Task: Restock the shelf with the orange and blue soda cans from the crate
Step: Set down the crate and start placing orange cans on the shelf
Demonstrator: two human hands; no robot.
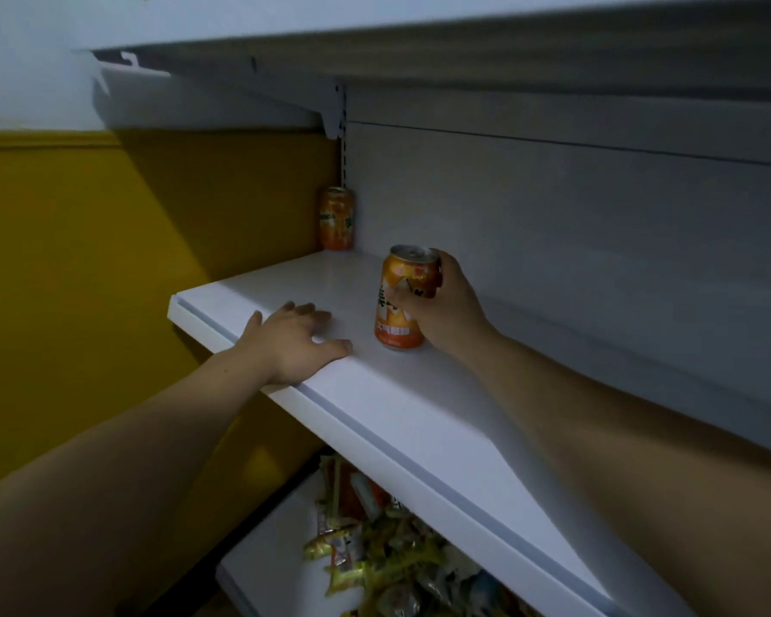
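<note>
Orange soda can [400,325] gripped upright on the white shelf [419,407]

The right hand [448,305] is wrapped round the right side of the orange soda can, with the thumb across the printed front and the fingers curled behind, near the rim. The can stands upright and its base looks to be touching the shelf surface, a little way in from the near edge. The left hand [292,345] lies flat on the shelf just left of the can, palm down, fingers straight and slightly spread, holding nothing. Its wrist crosses the near edge of the shelf, and it does not touch the can.

Farther back and to the left, a second orange can [337,219] stands upright in the far left corner of the same shelf, against the grey back panel [553,216] and well apart from the held can. An upper shelf [419,46] overhangs the scene from above. Left of the shelving is a yellow wall [108,260]. Below, on a lower shelf [259,558], lies a loose heap of snack packets [388,554] in yellow and green wrappers; their print is too blurred to read
</note>
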